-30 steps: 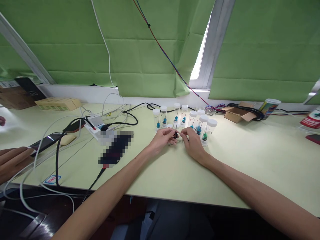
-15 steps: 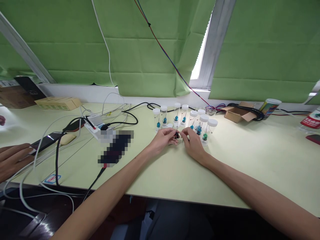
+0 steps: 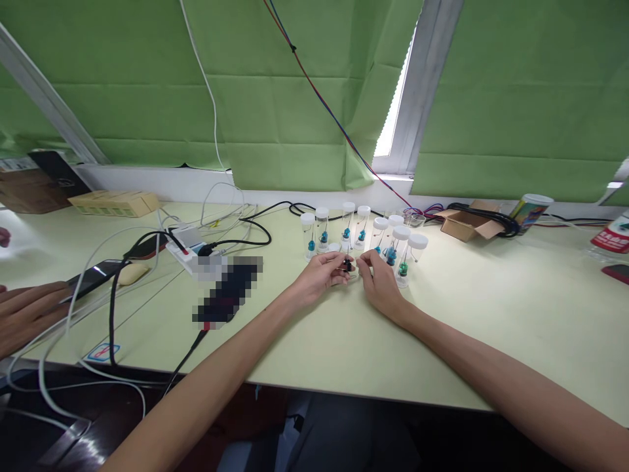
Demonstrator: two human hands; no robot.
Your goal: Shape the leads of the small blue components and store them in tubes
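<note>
Between the thumb and fingers of my left hand (image 3: 320, 275) is a small dark part with a thin upright stem (image 3: 348, 265). Just right of it, a small gap away, my right hand (image 3: 379, 280) has its thumb and fingertips pinched together; whatever they hold is too small to make out. Close behind my hands stand several clear tubes with white caps (image 3: 348, 221). Inside them are small blue pieces (image 3: 362, 235) with thin dark stems, and one green piece (image 3: 403, 269) in the tube by my right hand. A white cap (image 3: 334, 248) shows low behind my left hand.
Left of my forearm lie a blurred-out dark device (image 3: 228, 292) on a cable and a white power strip (image 3: 184, 255) amid tangled cords. Another person's hand (image 3: 34, 314) touches a phone (image 3: 95, 276) at far left. An open cardboard box (image 3: 466, 226) and a canister (image 3: 529, 213) stand back right.
My right hand has shifted slightly right, widening the gap to the dark part. My left hand stays nearly still with the part in it. The other person's hand has moved a little.
</note>
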